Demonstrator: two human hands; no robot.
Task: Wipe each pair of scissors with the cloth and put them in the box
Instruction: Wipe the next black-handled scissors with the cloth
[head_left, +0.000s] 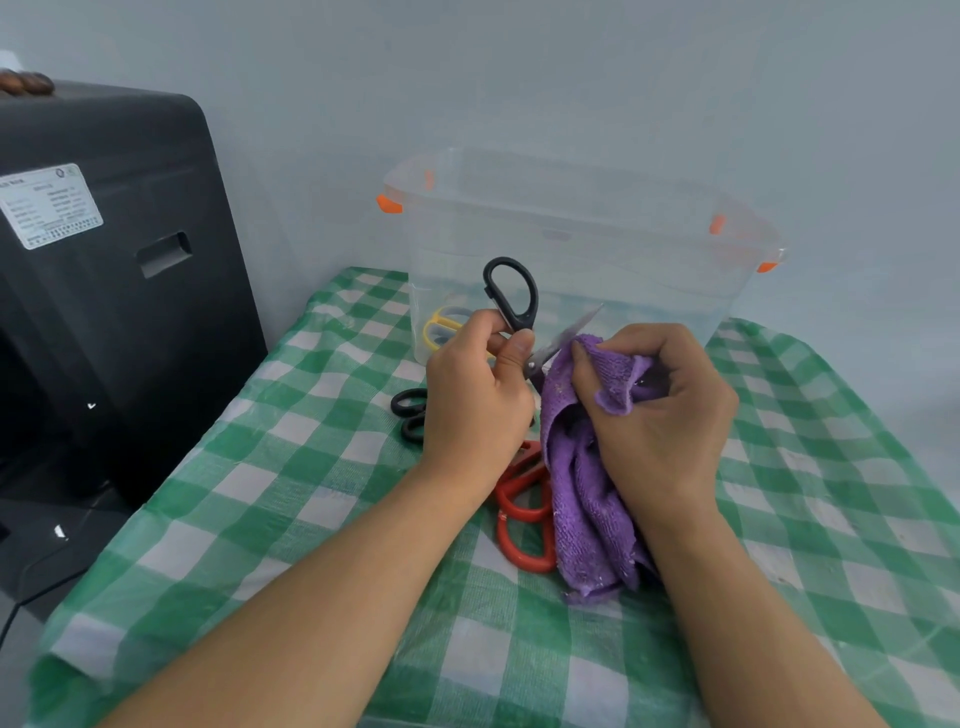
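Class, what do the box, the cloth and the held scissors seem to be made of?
Box: clear plastic; the yellow scissors show through its wall.
Cloth: purple terry or microfibre, judging by its fuzzy pile.
Held scissors: glossy black handle, probably plastic; shiny grey blade, likely metal.

Pale blue-grey wall (571, 78) behind a green-checked tablecloth (311, 493), black labelled appliance (104, 286) at left.

Green-and-white checked tablecloth (291, 499) covers the table; weave is coarse, and the cloth hangs over the near-left corner. Left of the table stands a large black plastic housing (119, 291) with a white printed label (49, 205) (text too small to read) and a recessed rectangular slot (165, 253). Plain pale blue-grey wall (571, 78) behind.
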